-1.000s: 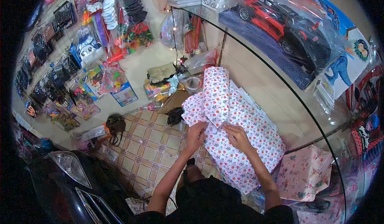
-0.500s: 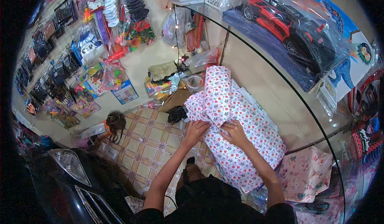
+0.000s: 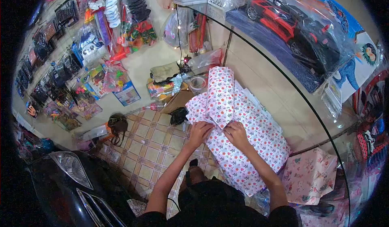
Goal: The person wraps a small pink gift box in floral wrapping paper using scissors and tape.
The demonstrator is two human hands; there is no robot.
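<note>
A white sheet of flower-print wrapping paper (image 3: 255, 146) spreads out in front of me. Part of it is folded round a long upright shape (image 3: 220, 93); what lies inside is hidden. My left hand (image 3: 199, 132) has its fingers closed on the paper at the lower left corner of this shape. On the other side, my right hand (image 3: 236, 135) pinches the paper near the lower right corner. The fingertips of both hands face each other, a short gap apart, with a folded flap between them.
A glass counter edge (image 3: 283, 73) curves along the right, with a boxed red and black toy car (image 3: 283, 20) on it. A tape roll (image 3: 197, 83) lies behind the paper. Pink floral paper (image 3: 311, 174) is at right; a black ride-on car (image 3: 77, 182) stands left.
My right hand's fingers have drawn in slightly to the left and closed more on the paper. My left hand has shifted only a little; the wrapped shape stays in place.
</note>
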